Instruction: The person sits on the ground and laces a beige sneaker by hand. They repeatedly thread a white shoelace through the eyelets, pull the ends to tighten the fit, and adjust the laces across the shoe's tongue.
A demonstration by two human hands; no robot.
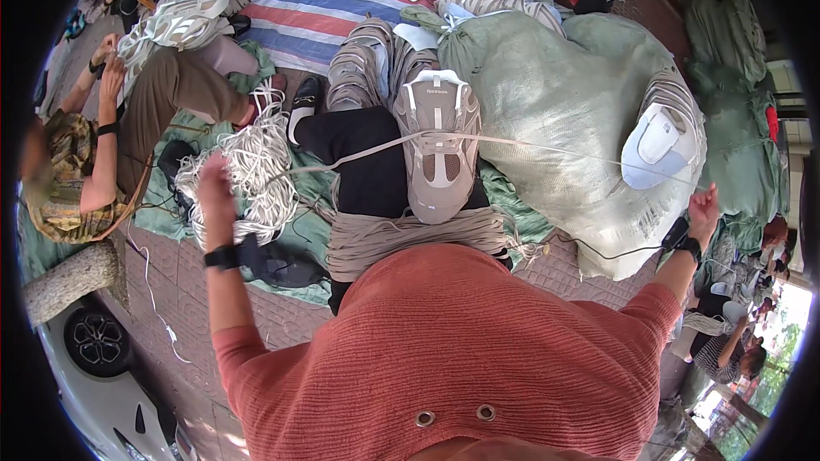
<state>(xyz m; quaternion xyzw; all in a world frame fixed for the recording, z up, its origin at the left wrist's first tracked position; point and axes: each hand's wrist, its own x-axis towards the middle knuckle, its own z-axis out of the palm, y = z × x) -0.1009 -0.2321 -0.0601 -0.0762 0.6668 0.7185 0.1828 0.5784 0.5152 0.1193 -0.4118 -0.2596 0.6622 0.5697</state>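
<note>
A beige-grey shoe upper (442,175) lies across my black-trousered lap, toe toward me. One long pale shoelace (547,150) passes over its upper part and stretches out to both sides. Far out to the right, my right hand (704,209) has its fingers pinched together at the lace's end. My left hand (217,192) is raised on the left, smeared by motion; the lace runs toward it, but its fingers do not show clearly. Behind that hand lies a heap of white laces (254,162). A bundle of beige laces (410,243) rests across my lap against my waist.
Stacked uppers (359,68) stand beyond my knees. A big pale-green sack (547,111) fills the right, with another stack of uppers (662,136) on it. A co-worker (73,162) handles an upper at left. A striped sheet (316,4) covers the far ground; a car (107,375) is lower left.
</note>
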